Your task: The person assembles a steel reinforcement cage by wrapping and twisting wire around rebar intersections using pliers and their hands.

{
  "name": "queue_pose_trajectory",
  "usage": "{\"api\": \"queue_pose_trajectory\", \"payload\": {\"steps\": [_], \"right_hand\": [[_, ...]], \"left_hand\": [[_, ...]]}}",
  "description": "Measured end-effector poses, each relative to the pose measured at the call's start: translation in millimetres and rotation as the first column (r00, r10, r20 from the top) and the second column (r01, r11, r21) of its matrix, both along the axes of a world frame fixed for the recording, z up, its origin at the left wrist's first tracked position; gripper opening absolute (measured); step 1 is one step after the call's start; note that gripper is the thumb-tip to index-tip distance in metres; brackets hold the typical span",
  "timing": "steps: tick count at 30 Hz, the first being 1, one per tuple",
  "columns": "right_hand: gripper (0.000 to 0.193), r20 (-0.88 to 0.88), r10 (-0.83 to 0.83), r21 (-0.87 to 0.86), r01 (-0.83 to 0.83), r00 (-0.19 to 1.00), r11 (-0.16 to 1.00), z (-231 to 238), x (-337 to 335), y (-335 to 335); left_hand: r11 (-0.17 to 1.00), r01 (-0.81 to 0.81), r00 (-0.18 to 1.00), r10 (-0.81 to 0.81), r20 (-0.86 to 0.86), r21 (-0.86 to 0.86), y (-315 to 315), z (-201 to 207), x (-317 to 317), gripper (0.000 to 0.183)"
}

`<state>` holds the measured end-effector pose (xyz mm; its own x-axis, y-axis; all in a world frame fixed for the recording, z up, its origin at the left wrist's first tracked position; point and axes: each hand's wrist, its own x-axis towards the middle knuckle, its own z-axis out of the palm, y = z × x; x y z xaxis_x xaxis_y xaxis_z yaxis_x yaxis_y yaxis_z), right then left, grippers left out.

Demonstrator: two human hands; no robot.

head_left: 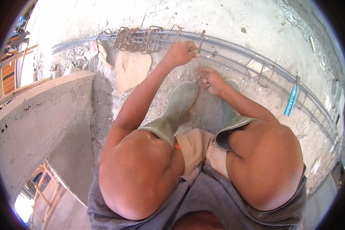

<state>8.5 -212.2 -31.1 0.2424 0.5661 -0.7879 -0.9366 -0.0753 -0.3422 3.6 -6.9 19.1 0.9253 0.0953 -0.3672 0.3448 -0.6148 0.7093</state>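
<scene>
Long steel rebars [230,60] run across the ground in front of my boots. My left hand [181,53] is closed at the near rebar, its fingertips pinching the lower end of a bent steel stirrup [202,38]. Just below and to the right, my right hand [211,80] has its fingers curled together; anything in them is too small to make out. More stirrups [128,40] are bunched on the bars at the left. Another stirrup [271,74] stands around the bars to the right. Blue-handled pliers [292,100] hang on the bars farther right.
A concrete ledge [46,90] rises at my left, with a wooden ladder [46,191] below it. A torn piece of brown paper [131,71] lies by the bunched stirrups. My rubber boots [182,101] stand close to the bars on rough, dusty ground.
</scene>
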Motion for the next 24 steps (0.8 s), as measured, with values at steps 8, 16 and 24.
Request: {"api": "queue_pose_trajectory", "payload": {"steps": [8, 16, 24], "right_hand": [[0.024, 0.035, -0.031, 0.152, 0.026, 0.999, 0.988, -3.4, 4.6, 14.2], [0.022, 0.09, -0.029, 0.066, 0.023, 0.995, 0.998, 0.3, 6.9, 8.9], [0.018, 0.156, 0.001, 0.091, -0.016, 0.988, 0.996, 1.1, 22.3, 27.3]], "left_hand": [[0.996, -0.08, 0.996, 0.082, 0.042, -0.034, 0.2, -4.2, -5.6, 0.048], [0.988, -0.157, 0.987, 0.157, -0.027, -0.01, -20.3, 11.1, -3.2, 0.046], [0.976, -0.21, 0.972, 0.215, 0.097, -0.055, -9.0, -15.3, -8.7, 0.036]]}}
